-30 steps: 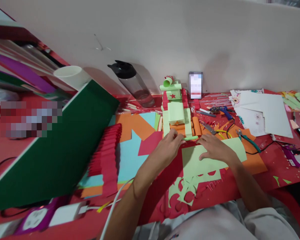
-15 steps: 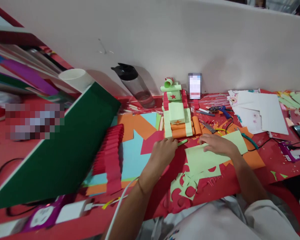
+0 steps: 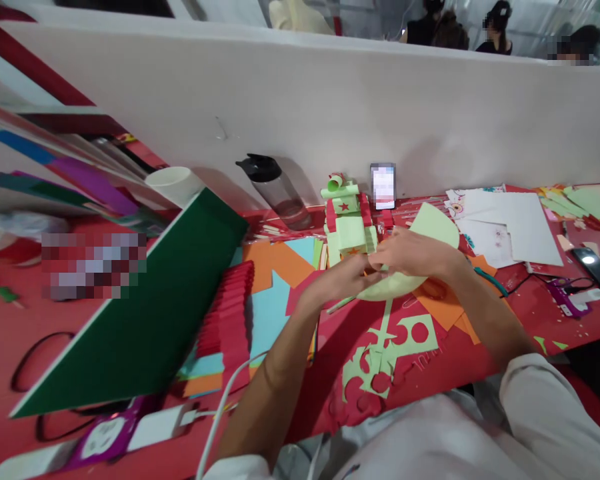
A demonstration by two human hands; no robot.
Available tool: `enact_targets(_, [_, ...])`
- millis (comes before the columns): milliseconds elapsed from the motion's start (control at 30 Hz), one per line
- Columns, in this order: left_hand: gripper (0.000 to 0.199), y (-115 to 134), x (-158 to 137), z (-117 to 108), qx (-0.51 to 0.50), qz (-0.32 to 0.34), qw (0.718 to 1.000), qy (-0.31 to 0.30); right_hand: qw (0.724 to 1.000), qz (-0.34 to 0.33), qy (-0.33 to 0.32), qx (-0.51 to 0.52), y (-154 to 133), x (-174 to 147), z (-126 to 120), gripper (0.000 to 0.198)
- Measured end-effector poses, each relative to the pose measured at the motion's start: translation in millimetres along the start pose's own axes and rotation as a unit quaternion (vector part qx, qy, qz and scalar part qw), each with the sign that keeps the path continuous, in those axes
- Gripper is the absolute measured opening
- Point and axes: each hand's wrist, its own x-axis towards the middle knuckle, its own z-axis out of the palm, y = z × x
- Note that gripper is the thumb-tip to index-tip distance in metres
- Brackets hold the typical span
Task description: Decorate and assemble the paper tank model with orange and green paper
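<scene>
A light green sheet of paper (image 3: 435, 227) is lifted off the table and bent into a curve. My right hand (image 3: 410, 255) lies across it, fingers closed on its left end. My left hand (image 3: 349, 277) meets the right one there, fingers closed on the same end of the sheet; its fingertips are partly hidden. Just behind my hands stands a light green paper model (image 3: 351, 233) with red side bands, a red star and a rolled tube on top. A thin green strip (image 3: 341, 304) lies under my left wrist. Light green cut-out scraps (image 3: 380, 357) with round holes lie in front.
A dark green board (image 3: 150, 320) leans at the left beside folded red paper (image 3: 230, 313) and colored sheets (image 3: 270, 320). Behind them stands a water bottle (image 3: 283, 197). A phone (image 3: 383, 187) leans on the white partition. White boards (image 3: 520, 227) and a power strip (image 3: 567, 297) lie right.
The green sheet was flat on the table and is now raised and curved. My left hand has moved right to join my right hand. The view has tilted up slightly.
</scene>
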Motion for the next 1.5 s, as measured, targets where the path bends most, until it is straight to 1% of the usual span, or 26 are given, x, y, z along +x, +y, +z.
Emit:
enact_targets(67, [0.035, -3, 5, -9, -0.032, 0.004, 0.997, 0.064, 0.992, 0.037, 0.116, -0.030, 1, 1, -7, 0.026])
enact_targets(100, [0.034, -4, 6, -13, -0.053, 0.004, 0.993, 0.104, 0.979, 0.067, 0.193, -0.023, 2, -1, -8, 0.022])
enact_targets(133, [0.033, -5, 7, -17, -0.079, 0.005, 0.985, 0.150, 0.956, 0.102, 0.276, -0.003, 3, -4, -7, 0.016])
enact_targets(200, [0.032, -8, 10, -21, -0.141, 0.019, 0.957, 0.254, 0.879, 0.183, 0.435, 0.066, 4, -12, -1, 0.012])
enact_targets(233, [0.037, -9, 13, -21, -0.174, 0.029, 0.934, 0.309, 0.838, 0.223, 0.485, 0.114, 5, -15, 4, 0.015])
enact_targets(267, [0.044, -10, 15, -20, -0.201, 0.038, 0.910, 0.361, 0.806, 0.249, 0.510, 0.170, 7, -18, 10, 0.022])
enact_targets(300, [0.052, -11, 18, -17, -0.221, 0.045, 0.886, 0.405, 0.787, 0.264, 0.506, 0.237, 8, -19, 17, 0.030])
enact_targets(333, [0.059, -13, 20, -15, -0.232, 0.048, 0.870, 0.433, 0.779, 0.263, 0.478, 0.310, 10, -19, 23, 0.039])
enact_targets(400, [0.070, -15, 24, -9, -0.234, 0.049, 0.861, 0.448, 0.766, 0.237, 0.409, 0.436, 15, -16, 34, 0.048])
enact_targets(467, [0.080, -17, 23, -5, -0.223, 0.050, 0.878, 0.420, 0.747, 0.208, 0.376, 0.507, 21, -9, 42, 0.041])
enact_targets(567, [0.086, -21, 16, -4, -0.189, 0.039, 0.915, 0.355, 0.735, 0.183, 0.372, 0.536, 29, 0, 51, 0.033])
enact_targets(667, [0.075, -24, 8, -9, -0.139, -0.026, 0.949, 0.281, 0.745, 0.173, 0.352, 0.539, 35, 4, 58, 0.037])
enact_targets(733, [0.064, -25, 4, -13, -0.109, -0.065, 0.966, 0.226, 0.750, 0.184, 0.340, 0.536, 38, 4, 62, 0.041])
enact_targets(800, [0.062, -26, 1, -16, -0.090, -0.075, 0.973, 0.197, 0.750, 0.199, 0.336, 0.533, 41, 2, 66, 0.043])
enact_targets(833, [0.063, -26, 0, -17, -0.086, -0.071, 0.974, 0.197, 0.750, 0.202, 0.335, 0.533, 42, 2, 67, 0.043])
enact_targets(900, [0.064, -27, -3, -16, -0.089, -0.049, 0.967, 0.232, 0.749, 0.196, 0.335, 0.537, 44, 0, 68, 0.044])
enact_targets(967, [0.066, -26, -6, -14, -0.093, -0.018, 0.945, 0.312, 0.752, 0.185, 0.327, 0.542, 44, -1, 66, 0.047])
enact_targets(1100, [0.063, -22, -7, -12, -0.103, 0.019, 0.860, 0.499, 0.756, 0.184, 0.288, 0.558, 41, -1, 62, 0.059])
enact_targets(1133, [0.059, -21, -5, -14, -0.113, 0.011, 0.843, 0.525, 0.753, 0.187, 0.283, 0.563, 40, 0, 62, 0.062])
enact_targets(1167, [0.055, -21, -3, -15, -0.127, -0.003, 0.837, 0.533, 0.749, 0.193, 0.283, 0.568, 40, 0, 62, 0.065])
enact_targets(1200, [0.051, -22, 0, -18, -0.143, -0.020, 0.839, 0.524, 0.743, 0.199, 0.286, 0.571, 40, 1, 63, 0.067])
enact_targets(1233, [0.048, -23, 2, -19, -0.160, -0.034, 0.852, 0.496, 0.738, 0.206, 0.290, 0.573, 40, 2, 64, 0.069])
enact_targets(1300, [0.044, -27, 6, -21, -0.187, -0.064, 0.893, 0.405, 0.733, 0.221, 0.293, 0.573, 40, 4, 67, 0.070])
enact_targets(1367, [0.043, -30, 8, -20, -0.201, -0.100, 0.929, 0.293, 0.735, 0.233, 0.294, 0.564, 41, 6, 70, 0.068])
enact_targets(1433, [0.045, -30, 9, -17, -0.207, -0.130, 0.947, 0.209, 0.744, 0.237, 0.299, 0.548, 42, 6, 71, 0.064])
enact_targets(1500, [0.044, -25, 9, -15, -0.202, -0.146, 0.955, 0.163, 0.756, 0.233, 0.301, 0.532, 42, 5, 72, 0.059])
